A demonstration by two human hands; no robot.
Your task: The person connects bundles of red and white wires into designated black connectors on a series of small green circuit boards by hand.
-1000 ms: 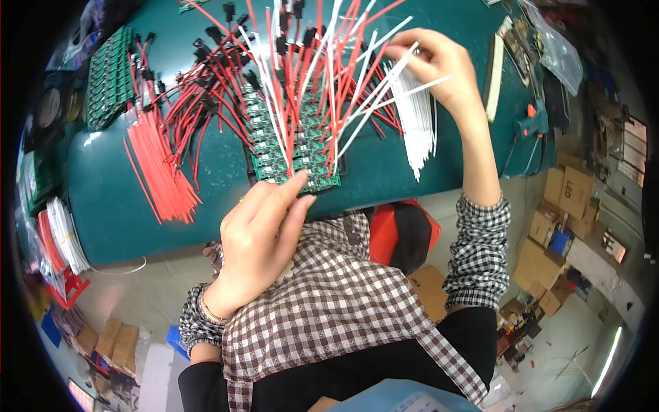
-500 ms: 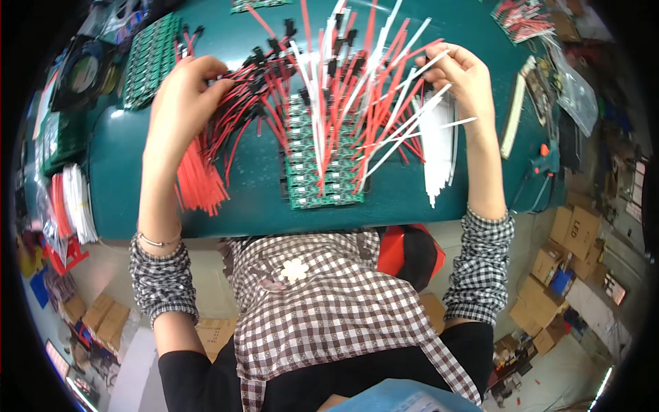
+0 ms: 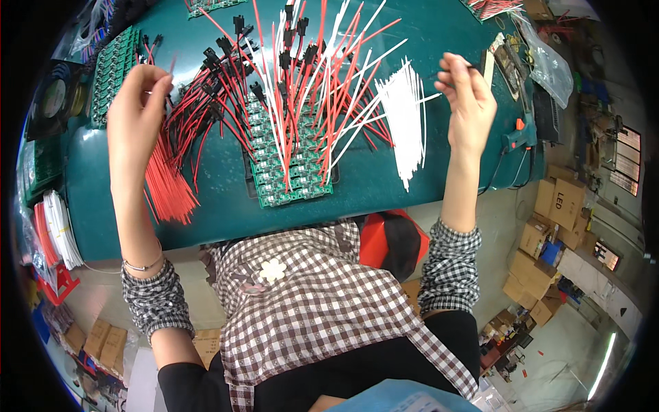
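My left hand (image 3: 135,106) is above the table's left part, thumb and forefinger pinched on a thin red wire (image 3: 173,63), blurred at its tip. Below it lies a bundle of red wires (image 3: 167,180). My right hand (image 3: 469,103) is raised at the right, its fingers curled together; a dark bit shows by the fingertips, too unclear to name. Between the hands sits a green circuit board panel (image 3: 266,187) of several small boards. Red and white wires (image 3: 328,110) with black connectors (image 3: 223,47) fan out over its far part.
White wires (image 3: 403,123) lie right of the panel. A glue gun (image 3: 516,137) with an orange trigger rests at the table's right edge, near a clear plastic bag (image 3: 549,69). More green boards (image 3: 115,72) stand at the far left, with red and white wire bundles (image 3: 60,230) nearer.
My left hand has moved left, off the black connectors. My right hand has pulled away rightward from the fanned wires. The whole view has shifted somewhat.
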